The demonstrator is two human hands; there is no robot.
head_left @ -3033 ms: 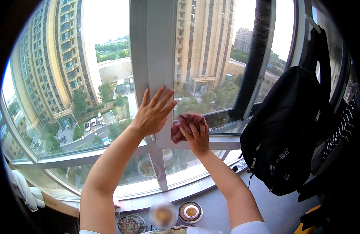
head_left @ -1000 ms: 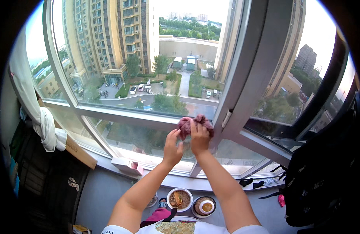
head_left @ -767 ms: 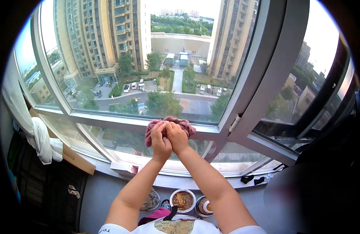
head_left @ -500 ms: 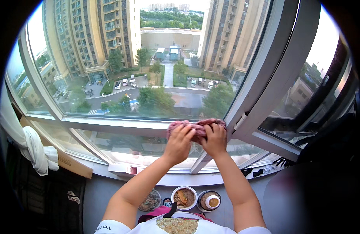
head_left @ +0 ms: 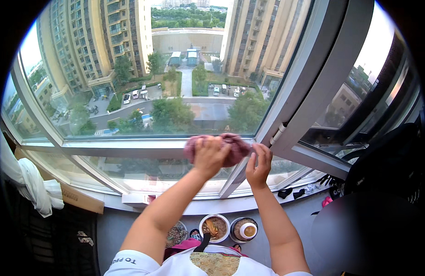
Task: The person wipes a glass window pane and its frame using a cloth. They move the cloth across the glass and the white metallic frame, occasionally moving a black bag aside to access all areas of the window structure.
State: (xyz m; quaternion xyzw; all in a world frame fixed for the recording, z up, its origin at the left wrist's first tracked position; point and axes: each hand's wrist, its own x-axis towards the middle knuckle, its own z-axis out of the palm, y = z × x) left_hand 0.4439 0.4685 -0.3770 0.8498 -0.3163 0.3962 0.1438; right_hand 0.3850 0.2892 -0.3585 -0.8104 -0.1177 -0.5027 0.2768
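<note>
A crumpled dusty-pink cloth (head_left: 236,150) is bunched under my left hand (head_left: 208,158), whose fingers are closed over it. It lies against the pale horizontal rail (head_left: 120,152) of a window frame, below the large glass pane (head_left: 175,110). To the right of the cloth is my right hand (head_left: 258,168), off the cloth, its fingers bent upward and the thumb apart. I see nothing in it. Close beside its fingertips, the frame has a white hinge (head_left: 278,134).
Below me on the floor stand a white-rimmed bowl (head_left: 202,227) and a dark pot (head_left: 234,237) with a cup on top. A low sill (head_left: 175,208) carries a small white box (head_left: 135,199) and dark cloth items (head_left: 284,193). A white curtain (head_left: 35,184) hangs at left.
My right hand has come off the cloth and sits just right of it. My left hand keeps the cloth on the rail. The whole view has shifted slightly.
</note>
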